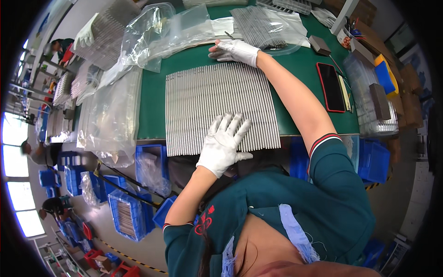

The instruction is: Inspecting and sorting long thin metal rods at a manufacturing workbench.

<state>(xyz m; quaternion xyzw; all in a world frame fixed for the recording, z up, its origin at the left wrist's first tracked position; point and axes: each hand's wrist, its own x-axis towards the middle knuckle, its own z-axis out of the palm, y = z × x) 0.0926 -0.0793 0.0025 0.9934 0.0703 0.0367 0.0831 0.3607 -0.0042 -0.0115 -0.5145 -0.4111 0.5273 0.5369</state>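
- Your gloved left hand (221,147) lies open, palm down, fingers spread on the near part of the metal rods (221,99); right hand (236,51) open, ungripping, at their far edge, contact cannot be told.
- Green table (151,104): bare strip left of the rods, ending at clear plastic sheets (113,108); more bare top to the right, crossed by your forearm, bounded by the phone (330,87).
- Rods: side by side, flat, centred before you; near ends overhang the table's front edge.
- Blue bin (136,227), lower left: thin strips or rods stacked inside.
- Blue bin (150,147) below the front edge: crumpled clear plastic.
- Small tub (344,38), far right: slender items, kind unclear.
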